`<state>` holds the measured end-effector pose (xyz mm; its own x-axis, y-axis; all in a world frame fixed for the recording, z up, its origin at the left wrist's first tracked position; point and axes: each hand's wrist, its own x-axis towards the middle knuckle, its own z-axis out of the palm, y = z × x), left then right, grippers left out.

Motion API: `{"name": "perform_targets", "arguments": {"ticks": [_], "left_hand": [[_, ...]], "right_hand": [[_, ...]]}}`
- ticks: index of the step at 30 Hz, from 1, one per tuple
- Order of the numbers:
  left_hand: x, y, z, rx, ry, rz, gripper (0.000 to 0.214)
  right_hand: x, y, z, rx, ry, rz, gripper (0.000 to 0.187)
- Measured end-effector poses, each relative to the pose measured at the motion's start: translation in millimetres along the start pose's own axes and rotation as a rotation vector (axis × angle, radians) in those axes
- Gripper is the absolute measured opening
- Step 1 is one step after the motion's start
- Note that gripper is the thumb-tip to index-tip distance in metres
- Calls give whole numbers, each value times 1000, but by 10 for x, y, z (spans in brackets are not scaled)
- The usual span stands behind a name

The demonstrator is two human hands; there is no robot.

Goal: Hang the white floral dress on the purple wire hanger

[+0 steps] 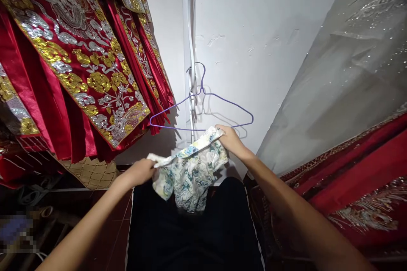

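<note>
A white garment with a blue, green and yellow swirl print (193, 173) is stretched between my two hands above my lap. My left hand (143, 171) is closed on one end of its folded white band. The other end, a little higher, is pinched in my right hand (229, 139). The lower part of the cloth hangs down in loose folds. Just beyond it, a purple wire hanger (227, 100) hangs against the wall, its bottom bar close behind the cloth's upper edge. I cannot tell whether the cloth touches the hanger.
Red garments with gold and silver embroidery (98, 80) hang at the left. On the right are a sheer glittering cloth (337, 72) and a red beaded cloth (365, 182). A white strip or cord (191, 21) runs down the white wall (254, 21). My black-clad legs (190, 241) are below.
</note>
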<state>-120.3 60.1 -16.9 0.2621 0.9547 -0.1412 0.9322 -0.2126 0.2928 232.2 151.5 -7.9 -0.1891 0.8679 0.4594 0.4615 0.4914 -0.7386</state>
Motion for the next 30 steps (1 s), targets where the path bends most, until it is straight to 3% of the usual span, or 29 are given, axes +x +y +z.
{"name": "perform_targets", "arguments": {"ticks": [2, 4, 6, 8, 13, 16, 20, 23, 25, 26, 28, 30], "left_hand": [[40, 35, -283, 28, 191, 41, 27], [88, 119, -602, 25, 380, 190, 33], [108, 191, -860, 28, 474, 269, 36], [77, 214, -995, 40, 476, 285, 36], [-141, 155, -946, 42, 353, 232, 30], [-197, 194, -981, 32, 442, 253, 35], [-48, 355, -1190, 31, 630, 263, 34], [164, 546, -1271, 36, 595, 345, 31], [322, 675, -1253, 29, 590, 446, 23], [402, 724, -1231, 12, 605, 485, 22], [550, 765, -1184, -28, 646, 516, 33], [659, 734, -1153, -23, 683, 509, 37]], "right_hand": [[-28, -65, -133, 26, -55, 16, 11], [-50, -152, -205, 37, -85, 34, 12], [-83, -237, -247, -17, -82, 33, 12], [-125, -300, -286, -119, -54, 23, 12], [-179, -353, -354, -283, -3, 51, 13], [-153, -359, -328, -268, -4, 82, 13], [-139, -391, -306, -291, 17, 105, 15], [-200, -465, -305, -300, 12, 101, 14], [-276, -550, -278, -276, -57, 76, 13], [-320, -600, -260, -255, -108, 58, 18], [-409, -696, -240, -206, -174, 24, 44], [-479, -759, -286, -144, -108, 12, 73]]}}
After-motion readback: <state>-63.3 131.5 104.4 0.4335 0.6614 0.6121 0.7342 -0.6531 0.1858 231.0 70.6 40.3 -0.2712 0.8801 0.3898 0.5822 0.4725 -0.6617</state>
